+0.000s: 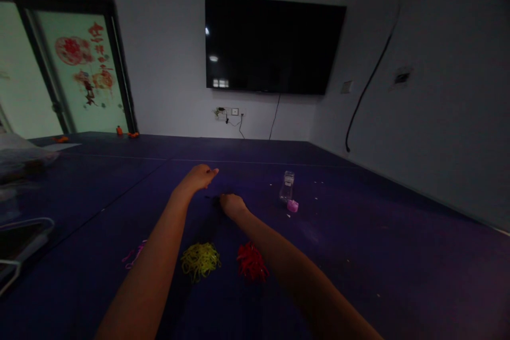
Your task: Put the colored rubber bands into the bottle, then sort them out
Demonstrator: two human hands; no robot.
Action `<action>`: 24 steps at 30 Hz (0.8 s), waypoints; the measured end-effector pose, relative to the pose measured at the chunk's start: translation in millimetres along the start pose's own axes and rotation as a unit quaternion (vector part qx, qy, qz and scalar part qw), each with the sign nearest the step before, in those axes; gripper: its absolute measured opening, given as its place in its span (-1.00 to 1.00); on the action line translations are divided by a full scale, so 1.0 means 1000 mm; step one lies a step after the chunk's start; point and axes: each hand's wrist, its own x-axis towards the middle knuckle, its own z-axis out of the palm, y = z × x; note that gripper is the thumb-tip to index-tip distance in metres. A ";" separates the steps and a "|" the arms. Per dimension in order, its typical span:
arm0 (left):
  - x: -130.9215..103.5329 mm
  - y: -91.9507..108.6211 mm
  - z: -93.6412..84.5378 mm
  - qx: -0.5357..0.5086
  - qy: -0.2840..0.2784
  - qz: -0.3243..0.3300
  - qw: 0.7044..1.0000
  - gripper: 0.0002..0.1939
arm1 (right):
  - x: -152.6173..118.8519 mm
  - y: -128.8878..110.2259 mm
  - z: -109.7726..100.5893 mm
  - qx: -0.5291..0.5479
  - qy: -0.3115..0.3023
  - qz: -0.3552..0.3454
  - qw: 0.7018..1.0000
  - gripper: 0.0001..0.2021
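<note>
My left hand (pixel 200 176) is held above the dark blue floor, its fingers curled together in a pinch. Whatever they hold, if anything, is too small to make out. Lower and to the right, my right hand (pixel 232 205) reaches down to a small dark cluster (pixel 215 200) on the floor, fingers closed at it. Nearer to me lie a loose pile of yellow-green rubber bands (pixel 200 261) and a pile of red rubber bands (pixel 252 262), the latter beside my right forearm. Some pink bands (pixel 135 255) are partly hidden behind my left forearm.
A clear plastic bottle (pixel 287 186) lies right of my hands, with a pink cap (pixel 292 205) at its near end. Small white scraps dot the floor there. At the left edge is a white-framed object (pixel 27 244). A television (pixel 274 45) hangs on the far wall.
</note>
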 end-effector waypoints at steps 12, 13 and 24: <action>0.000 -0.002 0.005 0.000 -0.028 -0.003 1.000 -0.56 | -0.025 0.063 -0.041 -0.033 0.061 0.048 0.996 -0.67; -0.001 -0.002 0.004 0.000 -0.033 -0.006 0.999 -0.57 | -0.034 0.072 -0.046 -0.034 0.067 0.053 0.996 -0.66; -0.003 0.004 0.003 -0.008 -0.076 -0.027 0.997 -0.59 | -0.211 0.191 -0.035 -0.007 0.145 0.128 0.981 -0.66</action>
